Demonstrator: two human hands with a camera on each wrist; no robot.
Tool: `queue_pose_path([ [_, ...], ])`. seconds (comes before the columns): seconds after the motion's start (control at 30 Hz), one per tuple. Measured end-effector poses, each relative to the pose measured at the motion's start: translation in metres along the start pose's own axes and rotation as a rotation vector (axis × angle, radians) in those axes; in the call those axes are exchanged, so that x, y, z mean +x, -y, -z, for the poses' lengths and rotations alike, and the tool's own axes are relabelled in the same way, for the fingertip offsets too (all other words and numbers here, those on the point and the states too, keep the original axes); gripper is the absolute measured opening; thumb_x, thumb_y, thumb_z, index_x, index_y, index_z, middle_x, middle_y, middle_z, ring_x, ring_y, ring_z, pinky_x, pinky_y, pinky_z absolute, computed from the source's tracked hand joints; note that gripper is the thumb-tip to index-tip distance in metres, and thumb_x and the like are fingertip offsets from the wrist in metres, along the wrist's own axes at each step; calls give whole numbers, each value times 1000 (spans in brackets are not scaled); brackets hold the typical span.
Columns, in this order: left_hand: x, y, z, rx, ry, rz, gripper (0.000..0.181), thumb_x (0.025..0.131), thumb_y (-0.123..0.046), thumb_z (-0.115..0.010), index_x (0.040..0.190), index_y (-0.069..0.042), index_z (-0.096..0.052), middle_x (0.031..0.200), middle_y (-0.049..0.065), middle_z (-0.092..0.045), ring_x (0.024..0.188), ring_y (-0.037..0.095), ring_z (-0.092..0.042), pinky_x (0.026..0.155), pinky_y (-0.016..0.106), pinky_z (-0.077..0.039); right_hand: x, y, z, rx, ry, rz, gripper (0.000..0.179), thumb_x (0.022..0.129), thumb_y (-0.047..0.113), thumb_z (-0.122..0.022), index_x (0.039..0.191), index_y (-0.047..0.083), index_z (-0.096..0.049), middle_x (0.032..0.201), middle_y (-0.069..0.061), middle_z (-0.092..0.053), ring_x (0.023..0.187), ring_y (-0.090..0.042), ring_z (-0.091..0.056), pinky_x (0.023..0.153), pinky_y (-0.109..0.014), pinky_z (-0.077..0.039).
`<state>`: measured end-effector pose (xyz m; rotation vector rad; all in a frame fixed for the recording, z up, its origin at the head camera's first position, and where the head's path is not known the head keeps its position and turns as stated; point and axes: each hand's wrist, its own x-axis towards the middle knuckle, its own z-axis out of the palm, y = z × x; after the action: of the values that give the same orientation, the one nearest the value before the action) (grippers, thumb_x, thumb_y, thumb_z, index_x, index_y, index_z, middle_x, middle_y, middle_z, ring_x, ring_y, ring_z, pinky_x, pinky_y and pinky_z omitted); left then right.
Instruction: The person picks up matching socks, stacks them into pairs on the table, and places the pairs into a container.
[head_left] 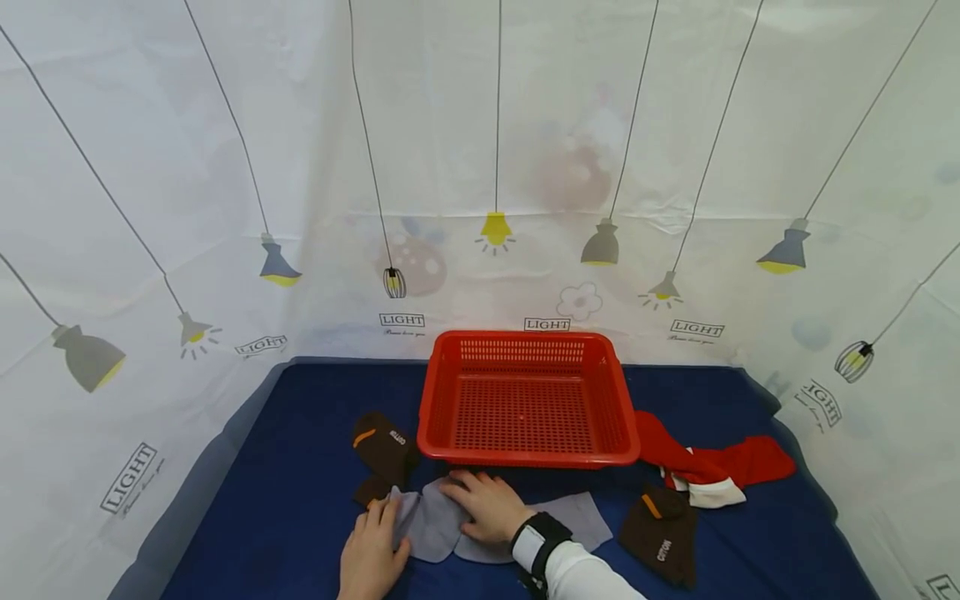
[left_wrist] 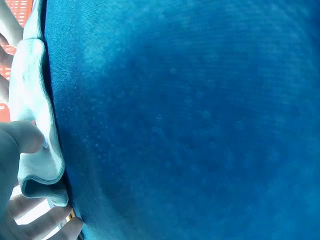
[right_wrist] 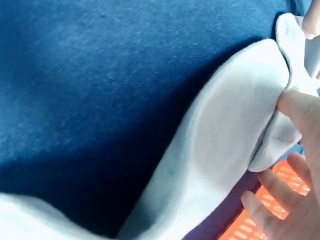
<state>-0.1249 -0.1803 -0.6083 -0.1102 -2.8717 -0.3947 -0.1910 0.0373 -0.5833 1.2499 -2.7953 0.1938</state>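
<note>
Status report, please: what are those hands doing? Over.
Left hand, right hand: both touching grey fabric. Brown sock near left hand. Red basket beyond; nothing visibly blocking.

Head view: lighting is bright, diffuse and even. The wall sheet (head_left: 450, 125) reads near white; the blue cloth (head_left: 277, 492) reads dark. Printed lamps (head_left: 90, 358) lean outward toward the side edges. Left wrist view: cool cast; cloth texture is soft, lighter at upper left. Right wrist view: deep shadow borders the grey sock (right_wrist: 230, 110), rendered pale; the basket (right_wrist: 245, 220) appears bright orange.
</note>
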Motion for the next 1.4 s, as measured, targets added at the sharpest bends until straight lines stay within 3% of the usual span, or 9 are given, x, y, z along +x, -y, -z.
queue_pose_path([
  [0.2,1,-1,-3,-4,-20,-11,46,61,-18,-77,103,-13,-60,96,5,-55,75,25,-55,57,40,-44,3,2,0,19,-30,45,50,75,31,-72,122,27,-55,111,3,-56,88,-13,-58,64,-24,-48],
  [0.33,2,-2,-6,-7,-51,-26,40,58,-14,-79,93,-13,-59,89,6,-52,69,25,-52,53,37,-43,4,6,3,-9,-73,77,33,78,26,-70,109,25,-61,97,5,-56,81,-11,-55,62,-22,-45],
  [0.47,3,-5,-5,-16,-26,-13,39,58,-10,-79,86,-12,-53,83,6,-50,67,25,-51,51,38,-42,5,10,7,-50,-102,99,21,79,23,-68,98,20,-62,88,5,-56,74,-10,-55,61,-21,-44],
  [0.63,6,-6,0,-47,23,27,37,57,-7,-79,75,-17,-48,76,1,-49,64,22,-51,50,37,-40,3,11,5,-58,-110,80,18,79,21,-67,96,19,-62,87,5,-56,72,-9,-55,61,-20,-45],
  [0.87,7,-3,5,-58,7,40,34,60,-7,-76,75,-18,-48,77,-1,-50,64,20,-49,51,34,-39,0,3,9,-23,-148,64,13,80,17,-65,92,20,-61,86,6,-55,72,-8,-54,62,-18,-44],
  [1.0,8,-6,9,-67,-14,24,33,61,-9,-76,77,-18,-49,77,-1,-48,63,19,-48,51,33,-38,-4,-1,13,-3,-157,47,12,81,17,-65,92,19,-61,87,6,-55,74,-8,-54,65,-19,-45],
  [1.27,10,-21,11,-84,-122,-49,34,56,-10,-76,77,-17,-51,71,-3,-44,67,20,-51,55,34,-40,-22,-12,18,32,-188,12,11,82,17,-64,92,19,-60,87,5,-55,75,-9,-54,67,-22,-46],
  [1.4,11,-30,12,-97,-121,-67,34,57,-11,-77,77,-17,-51,72,-2,-45,66,20,-50,55,34,-40,-34,-18,21,48,-188,-4,11,82,16,-63,92,19,-59,87,5,-54,75,-9,-52,67,-22,-45],
])
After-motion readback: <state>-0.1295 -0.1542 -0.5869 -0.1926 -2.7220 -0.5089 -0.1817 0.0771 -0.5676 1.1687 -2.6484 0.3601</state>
